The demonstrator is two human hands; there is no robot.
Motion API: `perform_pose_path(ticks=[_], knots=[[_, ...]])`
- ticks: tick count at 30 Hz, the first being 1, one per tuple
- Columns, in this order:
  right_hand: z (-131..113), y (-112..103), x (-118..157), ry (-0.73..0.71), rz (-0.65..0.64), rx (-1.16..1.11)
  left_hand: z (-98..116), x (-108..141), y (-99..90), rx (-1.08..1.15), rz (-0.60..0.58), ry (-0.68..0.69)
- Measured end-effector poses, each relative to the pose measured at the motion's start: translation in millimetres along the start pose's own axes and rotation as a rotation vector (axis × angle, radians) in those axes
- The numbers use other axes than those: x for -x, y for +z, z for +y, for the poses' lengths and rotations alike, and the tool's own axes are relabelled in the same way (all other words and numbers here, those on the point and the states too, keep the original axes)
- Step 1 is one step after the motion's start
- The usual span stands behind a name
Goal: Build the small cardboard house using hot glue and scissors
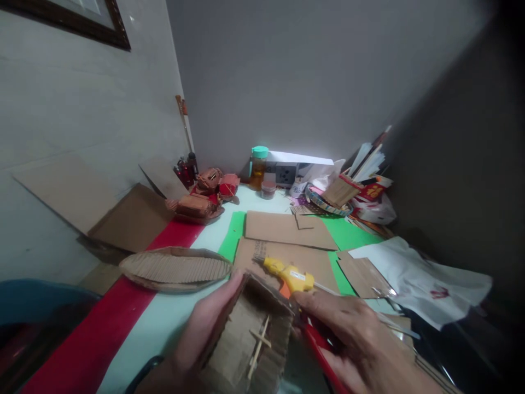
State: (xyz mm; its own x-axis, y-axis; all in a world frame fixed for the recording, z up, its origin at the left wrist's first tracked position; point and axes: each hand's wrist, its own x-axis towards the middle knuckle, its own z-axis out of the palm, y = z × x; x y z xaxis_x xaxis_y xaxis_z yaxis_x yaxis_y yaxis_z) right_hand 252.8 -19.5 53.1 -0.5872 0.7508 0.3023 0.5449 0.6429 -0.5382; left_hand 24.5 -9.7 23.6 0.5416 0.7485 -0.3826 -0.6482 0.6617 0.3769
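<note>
My left hand (pixel 205 328) is wrapped round a small cardboard box-like model (pixel 235 339), tilted close to the camera. Thin wooden sticks (pixel 260 342) form a cross inside it. Closed round a red-handled tool (pixel 318 347), my right hand (pixel 356 334) is at the model's right edge; the tool's working end is hidden, so I cannot tell its kind. Just beyond the hands, a yellow glue gun (pixel 293 278) lies on a flat cardboard sheet (pixel 246 251). Left of it sits a boat-shaped cardboard piece (pixel 176 268) with a ribbed deck.
Folded cardboard (pixel 131 219) leans at the left wall. Brown and red models (pixel 197 205) stand at the back left. A bottle with a green lid (pixel 258 167) is near the back wall. To the right are a stick holder (pixel 340 190) and a white bag (pixel 426 279).
</note>
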Motion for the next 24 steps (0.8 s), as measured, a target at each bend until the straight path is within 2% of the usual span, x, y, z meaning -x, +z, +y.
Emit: perform_pose_path(ticks=[3,7,11,14,16,19,21,24], knots=[[3,-2,1,0.035,0.06,-0.012,1,0,-1.5,-0.004,-0.015,0.003],[4,-9,2,0.144,0.145,0.009,2,6,7.3,-0.027,0.023,-0.055],[-3,-13,2,0.202,0.063,0.024,0,7,8.8,-0.047,0.046,-0.041],[-9,-10,1,0.167,0.025,0.019,-2,6,7.4,-0.054,0.049,-0.022],[-10,-7,0,0.127,0.052,0.048,-1,8,8.3,-0.07,0.072,-0.029],[-10,-4,-2,0.095,0.092,0.06,1,13,11.9,-0.16,0.227,-0.041],[-9,-1,-3,0.096,0.109,0.041,2,15,14.7,-0.155,0.28,-0.045],[-9,2,-2,0.12,0.108,-0.047,1,14,18.8,-0.071,0.192,-0.012]])
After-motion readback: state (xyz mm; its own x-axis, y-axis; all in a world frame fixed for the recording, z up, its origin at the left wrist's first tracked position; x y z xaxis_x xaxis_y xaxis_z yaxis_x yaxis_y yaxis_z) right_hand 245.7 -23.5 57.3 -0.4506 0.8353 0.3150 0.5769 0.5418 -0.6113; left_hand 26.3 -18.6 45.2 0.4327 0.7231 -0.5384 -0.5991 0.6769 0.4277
